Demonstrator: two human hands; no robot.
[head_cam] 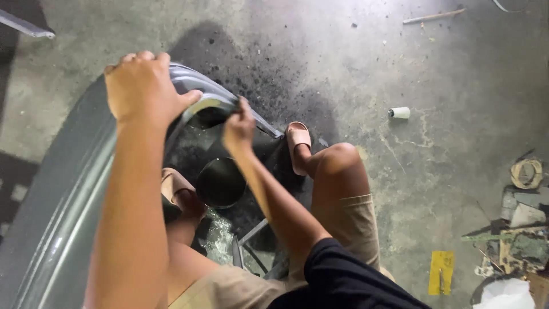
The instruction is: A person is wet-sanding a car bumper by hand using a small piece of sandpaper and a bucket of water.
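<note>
- Up front, the left hand point(143, 86) is clenched over the upper edge of a long, curved grey panel point(63, 200), knuckles towards the camera.
- The right hand point(239, 127) presses on the panel's narrow tip, fingers curled; whether it holds a cloth or pad there is hard to make out.
- Below the hands a black bowl point(221, 182) sits between two feet in pink sandals point(298, 143); its contents are too dark to read.
- The panel runs off the lower left edge, its full length cut off.
- The floor point(446, 68) is stained concrete, with a dark wet patch round the feet.
- A small white roll point(400, 113) lies well apart to the right; a flat yellow packet point(441, 272) and a heap of scraps point(523, 229) sit at the right edge.
</note>
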